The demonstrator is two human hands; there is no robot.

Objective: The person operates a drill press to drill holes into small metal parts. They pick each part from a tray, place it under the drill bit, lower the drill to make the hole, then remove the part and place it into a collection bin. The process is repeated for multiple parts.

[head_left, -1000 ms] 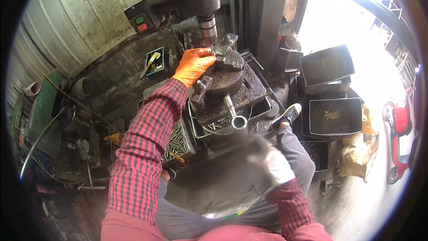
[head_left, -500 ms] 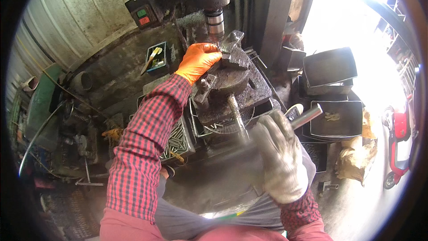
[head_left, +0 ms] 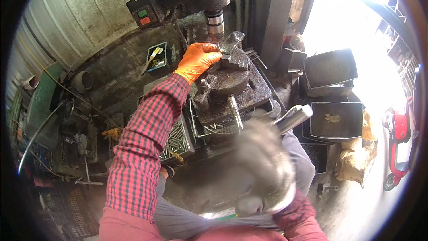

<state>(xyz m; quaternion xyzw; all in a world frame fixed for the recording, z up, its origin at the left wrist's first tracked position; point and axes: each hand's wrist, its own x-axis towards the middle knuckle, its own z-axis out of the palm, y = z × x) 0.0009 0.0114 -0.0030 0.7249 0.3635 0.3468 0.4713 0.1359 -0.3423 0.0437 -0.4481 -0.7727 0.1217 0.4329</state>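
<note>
My left hand (head_left: 198, 61), in an orange glove, is at the jaws of a dark, grimy vise (head_left: 229, 80) under the machine spindle (head_left: 215, 22). Its fingers are pressed together at the jaw; whatever they hold there is hidden. A shiny screw rod (head_left: 235, 112) runs from the vise toward me. My right hand (head_left: 265, 165), in a whitish work glove, is in front of that rod, low and right of centre. Motion smears its fingers, so its grip cannot be read. Beside it a thick, bright metal bar (head_left: 295, 119) sticks out to the upper right.
Left of the vise, a tray holds many short metal pins (head_left: 177, 138). Further back stands a small box (head_left: 156, 56) with a brush (head_left: 153, 59). A switch box (head_left: 143, 15) hangs on the wall. Dark bins (head_left: 336, 120) are stacked at right, near a crumpled sack (head_left: 356, 163).
My right hand has swung down and left, now more blurred. The bright bar's visible end has shifted slightly left. My left hand stays at the vise.
</note>
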